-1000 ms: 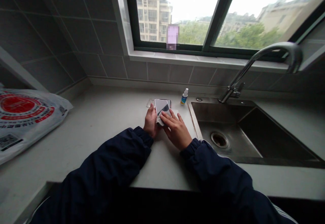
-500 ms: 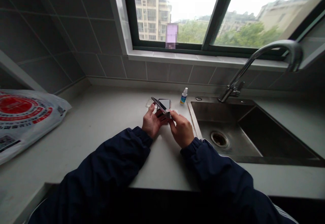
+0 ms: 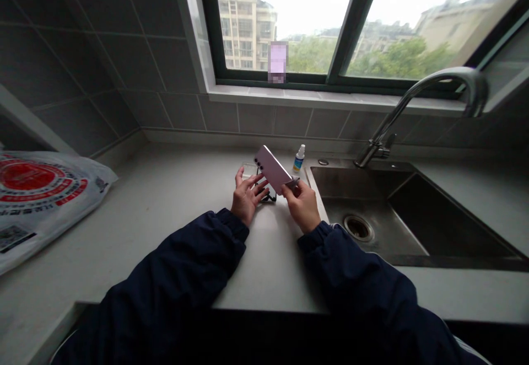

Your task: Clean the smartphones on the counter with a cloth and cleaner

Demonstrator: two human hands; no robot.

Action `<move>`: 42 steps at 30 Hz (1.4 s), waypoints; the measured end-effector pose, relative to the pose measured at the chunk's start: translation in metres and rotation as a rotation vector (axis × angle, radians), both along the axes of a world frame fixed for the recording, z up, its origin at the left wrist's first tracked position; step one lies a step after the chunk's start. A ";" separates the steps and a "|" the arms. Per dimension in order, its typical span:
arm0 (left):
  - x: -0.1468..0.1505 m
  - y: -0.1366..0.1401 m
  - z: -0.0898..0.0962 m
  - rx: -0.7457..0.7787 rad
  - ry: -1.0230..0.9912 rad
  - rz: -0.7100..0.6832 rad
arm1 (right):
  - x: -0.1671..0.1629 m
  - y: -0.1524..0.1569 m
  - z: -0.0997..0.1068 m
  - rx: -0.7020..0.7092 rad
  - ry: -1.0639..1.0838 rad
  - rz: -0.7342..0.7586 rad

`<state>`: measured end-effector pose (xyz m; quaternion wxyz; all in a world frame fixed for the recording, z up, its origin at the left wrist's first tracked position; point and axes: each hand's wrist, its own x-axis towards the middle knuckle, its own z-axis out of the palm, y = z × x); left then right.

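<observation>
A pale pink smartphone [image 3: 273,170] is held tilted above the counter, its back with several camera lenses turned toward me. My right hand [image 3: 302,205] grips its lower right end, with a small grey cloth [image 3: 293,182] between the fingers and the phone. My left hand [image 3: 246,197] is open, fingers spread beside the phone's left edge; whether a fingertip touches it I cannot tell. Beneath, partly hidden by the hand and phone, lies a dark-edged flat item [image 3: 270,195] with a pale face. A clear case-like piece [image 3: 248,170] lies behind my left fingers.
A small white-capped spray bottle [image 3: 298,159] with a blue and yellow label stands behind the phone. To the right are a steel sink [image 3: 372,188] and a curved faucet [image 3: 374,147]. A printed plastic bag [image 3: 49,199] rests at the left on the pale counter [image 3: 165,210].
The phone has turned so its pink back now faces me, and it has risen slightly. My left fingers have come off its underside and spread; my right hand has shifted slightly right.
</observation>
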<state>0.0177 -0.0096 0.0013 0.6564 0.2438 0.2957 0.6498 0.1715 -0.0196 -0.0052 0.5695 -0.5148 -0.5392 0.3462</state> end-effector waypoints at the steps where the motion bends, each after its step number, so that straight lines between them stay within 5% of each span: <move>1: 0.000 0.001 0.000 0.005 0.012 0.014 | 0.000 0.002 -0.002 -0.040 0.121 0.014; 8: -0.003 0.007 -0.001 -0.045 -0.066 0.054 | 0.000 0.006 -0.002 -0.221 0.465 0.100; 19: 0.004 0.005 -0.001 -0.036 -0.232 -0.162 | -0.008 -0.008 0.004 -0.508 0.643 0.384; 26: 0.000 0.001 0.008 -0.002 -0.256 -0.201 | -0.008 -0.009 0.006 -0.519 0.649 0.427; 33: -0.008 0.007 0.008 -0.024 -0.270 -0.171 | -0.010 -0.009 0.008 -0.536 0.607 0.402; 42: -0.010 0.012 0.005 -0.039 -0.264 -0.100 | 0.001 0.004 0.001 -0.365 0.538 0.109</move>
